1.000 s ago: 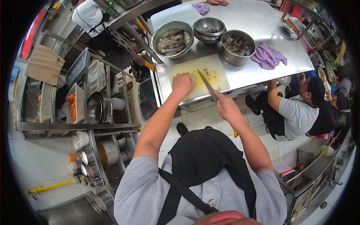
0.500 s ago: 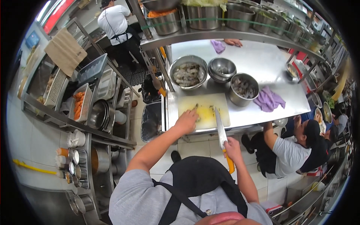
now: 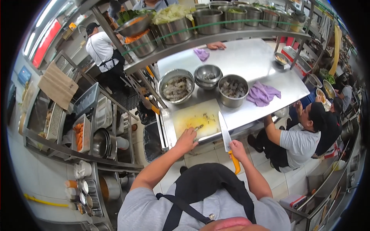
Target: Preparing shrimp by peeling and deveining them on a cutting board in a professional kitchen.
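A yellow-stained white cutting board (image 3: 183, 117) lies near the front edge of the steel table. Over its near left edge, my left hand (image 3: 186, 140) is closed, its fingertips pinching a small shrimp (image 3: 198, 127). My right hand (image 3: 238, 149) grips the yellow handle of a large knife (image 3: 225, 132), whose blade points away from me along the board's right edge. Dark scraps (image 3: 208, 116) dot the board. Behind it stand a wide steel bowl (image 3: 160, 87) with whole shrimp, stacked smaller bowls (image 3: 199, 83) holding a few pieces, and a deep steel pot (image 3: 231, 102) of peeled-looking shrimp.
A purple cloth (image 3: 263, 94) lies right of the pot, another (image 3: 202, 54) farther back beside someone's hand (image 3: 216, 46). A shelf (image 3: 231, 32) bearing steel containers crosses above the table. A black-lined bin (image 3: 152, 142) stands left; a co-worker (image 3: 298, 144) is close on the right.
The view has swung, shifting the table leftward. My left hand has drawn nearer to me with the shrimp. The knife tip has moved from the scraps to the board's right edge.
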A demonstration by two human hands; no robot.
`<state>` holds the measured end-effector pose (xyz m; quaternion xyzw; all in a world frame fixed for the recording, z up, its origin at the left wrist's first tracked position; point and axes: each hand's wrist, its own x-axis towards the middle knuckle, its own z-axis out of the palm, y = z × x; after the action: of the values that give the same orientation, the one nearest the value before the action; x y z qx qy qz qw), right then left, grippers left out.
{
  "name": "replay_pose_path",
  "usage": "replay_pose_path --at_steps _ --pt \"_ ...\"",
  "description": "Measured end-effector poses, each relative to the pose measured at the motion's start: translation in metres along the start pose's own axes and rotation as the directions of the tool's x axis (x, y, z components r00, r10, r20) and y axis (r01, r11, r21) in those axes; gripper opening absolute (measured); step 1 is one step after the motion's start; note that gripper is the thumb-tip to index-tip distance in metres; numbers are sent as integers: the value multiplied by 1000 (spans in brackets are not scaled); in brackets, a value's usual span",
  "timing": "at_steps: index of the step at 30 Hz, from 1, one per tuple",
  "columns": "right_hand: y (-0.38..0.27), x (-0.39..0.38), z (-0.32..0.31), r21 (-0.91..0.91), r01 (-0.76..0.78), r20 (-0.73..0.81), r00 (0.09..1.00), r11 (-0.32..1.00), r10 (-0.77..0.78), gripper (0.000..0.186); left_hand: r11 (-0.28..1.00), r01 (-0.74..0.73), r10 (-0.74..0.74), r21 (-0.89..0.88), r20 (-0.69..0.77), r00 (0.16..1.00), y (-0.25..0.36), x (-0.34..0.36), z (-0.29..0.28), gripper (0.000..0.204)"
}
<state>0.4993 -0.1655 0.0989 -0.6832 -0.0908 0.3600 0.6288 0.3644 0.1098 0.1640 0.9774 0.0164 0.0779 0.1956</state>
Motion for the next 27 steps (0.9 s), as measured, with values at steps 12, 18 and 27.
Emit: replay_pose_path --at_steps 12,18,27 --pt "-78 -42 27 -195 244 15 969 950 -246 15 892 283 -384 -354 -259 886 -17 39 -6 15" --pt "-116 -47 65 -722 375 225 922 581 -316 55 939 199 -284 -280 -309 908 -16 25 17 13" --pt "-92 -44 71 -851 395 352 918 347 -181 59 942 160 -262 -294 -349 900 -15 25 23 15"
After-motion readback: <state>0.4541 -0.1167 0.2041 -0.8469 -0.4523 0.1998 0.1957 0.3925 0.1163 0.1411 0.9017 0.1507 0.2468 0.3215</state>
